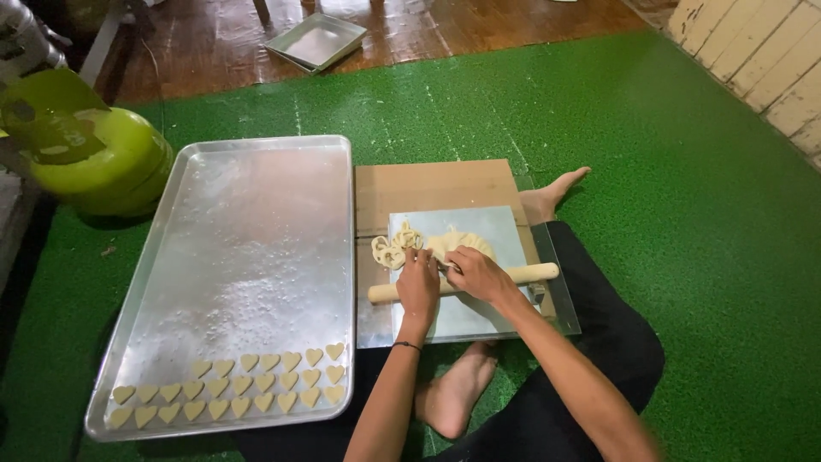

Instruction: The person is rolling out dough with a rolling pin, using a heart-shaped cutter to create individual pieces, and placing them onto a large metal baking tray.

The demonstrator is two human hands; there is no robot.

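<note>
Pale dough (462, 242) and a wooden rolling pin (537, 273) on the board.
The dough lies crumpled, with cut-out scraps (389, 250) at its left edge; the pin lies crosswise just below it.

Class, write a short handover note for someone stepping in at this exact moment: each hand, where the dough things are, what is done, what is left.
Left hand: resting on the rolling pin, near its left end.
Right hand: on the pin's middle, over the dough.
The dough and its cut-out scraps lie on the grey board.
Done: three rows of heart-shaped pieces at the near end of the metal tray.
Left: the rest of the tray is unfilled; the dough is not rolled flat.
</note>
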